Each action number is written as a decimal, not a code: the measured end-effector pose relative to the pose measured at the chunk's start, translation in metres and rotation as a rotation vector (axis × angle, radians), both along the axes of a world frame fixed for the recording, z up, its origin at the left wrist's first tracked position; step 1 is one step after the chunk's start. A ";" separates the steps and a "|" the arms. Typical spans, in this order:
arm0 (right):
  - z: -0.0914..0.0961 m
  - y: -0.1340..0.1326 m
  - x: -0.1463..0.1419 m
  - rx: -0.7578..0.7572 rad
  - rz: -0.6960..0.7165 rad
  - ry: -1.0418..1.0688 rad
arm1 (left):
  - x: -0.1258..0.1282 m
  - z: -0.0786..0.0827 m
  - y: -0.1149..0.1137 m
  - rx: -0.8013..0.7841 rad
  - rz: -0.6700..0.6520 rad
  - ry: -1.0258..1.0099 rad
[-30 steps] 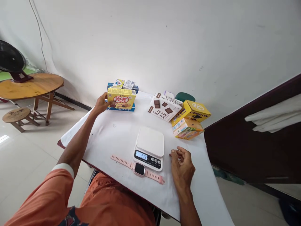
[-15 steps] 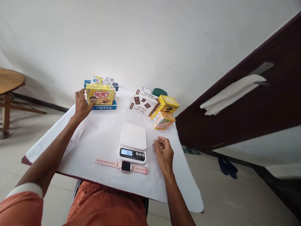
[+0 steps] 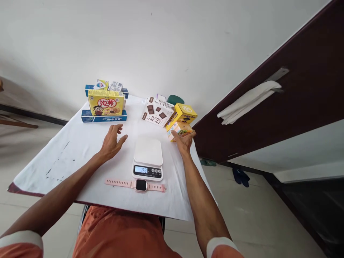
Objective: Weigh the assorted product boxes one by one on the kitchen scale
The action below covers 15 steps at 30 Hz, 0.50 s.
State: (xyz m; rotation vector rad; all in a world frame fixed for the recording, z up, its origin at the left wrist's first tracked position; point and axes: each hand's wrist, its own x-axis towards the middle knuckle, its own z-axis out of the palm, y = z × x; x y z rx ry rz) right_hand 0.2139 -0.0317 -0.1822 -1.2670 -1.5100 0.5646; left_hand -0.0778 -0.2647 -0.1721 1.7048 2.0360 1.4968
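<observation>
My right hand (image 3: 185, 142) has its thumb and fingers around the small orange-and-white box (image 3: 179, 127), which sits at the front of the right-hand group. My left hand (image 3: 110, 143) is empty, fingers apart, above the cloth left of the scale. A white kitchen scale (image 3: 148, 152) with a bare platform reads 363. Below it lies a pink-strapped smartwatch (image 3: 141, 185), stretched out flat. Beyond my left hand a yellow snack box (image 3: 106, 103) stands upright with a long blue box (image 3: 104, 116) in front of its base.
A white chocolate-pictured box (image 3: 157, 111) leans beside a yellow box (image 3: 185, 114), with a green round lid (image 3: 175, 100) behind. Small cartons (image 3: 115, 86) rest at the back left. The white cloth (image 3: 88, 150) covers the table near a wall and a dark door (image 3: 268, 107).
My left hand has let go of the yellow snack box and come back toward the scale. My right hand has moved forward from beside the scale onto the orange-and-white box. The view has shifted slightly.
</observation>
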 end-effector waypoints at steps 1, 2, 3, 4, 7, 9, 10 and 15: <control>0.000 -0.001 -0.001 -0.051 -0.071 0.008 | -0.005 -0.004 -0.001 -0.018 0.002 0.005; 0.000 -0.003 -0.001 -0.091 -0.126 0.010 | -0.008 -0.007 -0.002 -0.034 -0.003 0.010; 0.001 -0.007 -0.001 -0.115 -0.160 0.011 | -0.010 -0.009 -0.002 -0.046 -0.012 0.013; 0.003 -0.012 0.001 -0.125 -0.169 0.008 | -0.011 -0.012 -0.002 -0.055 -0.024 0.013; 0.015 -0.036 0.010 -0.145 -0.168 0.000 | -0.008 -0.016 0.000 -0.062 -0.050 0.017; 0.028 -0.059 0.014 -0.121 -0.130 0.017 | -0.005 -0.018 0.001 -0.066 -0.063 0.021; 0.036 -0.071 0.014 -0.087 -0.076 0.042 | -0.004 -0.019 0.001 -0.067 -0.069 0.021; 0.069 -0.131 -0.005 -0.059 0.326 0.155 | -0.006 -0.021 0.002 -0.076 -0.069 0.006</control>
